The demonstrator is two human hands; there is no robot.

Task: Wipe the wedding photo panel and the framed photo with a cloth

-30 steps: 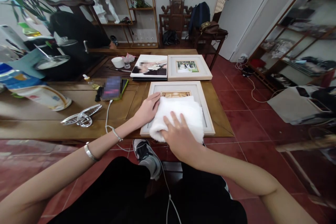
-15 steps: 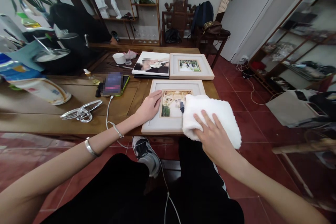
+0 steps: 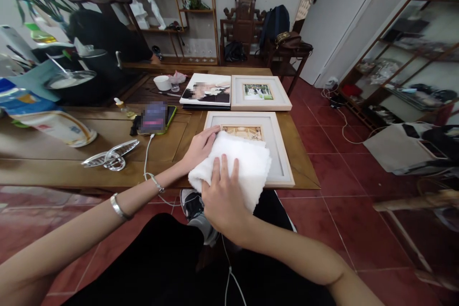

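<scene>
A white-framed picture (image 3: 275, 143) lies flat at the near edge of the wooden table (image 3: 89, 153). A folded white towel (image 3: 244, 160) covers its left and lower part. My right hand (image 3: 220, 196) presses flat on the towel, fingers stretched out. My left hand (image 3: 201, 146) rests on the frame's left edge, fingers curled over it and partly under the towel. A second white-framed picture (image 3: 258, 92) and a photo album (image 3: 207, 90) lie side by side farther back.
A phone (image 3: 156, 117) with a white cable, a silver clip-like object (image 3: 111, 157), a white bowl (image 3: 162, 82) and a small bottle (image 3: 119, 103) sit on the table. A printed bag (image 3: 46, 119) lies at the left. Shelves and a chair stand behind; red tiled floor lies to the right.
My right hand has swept the towel from the frame's right edge back to its left and lower part, covering most of the photo. My left hand has stayed on the frame's left edge.
</scene>
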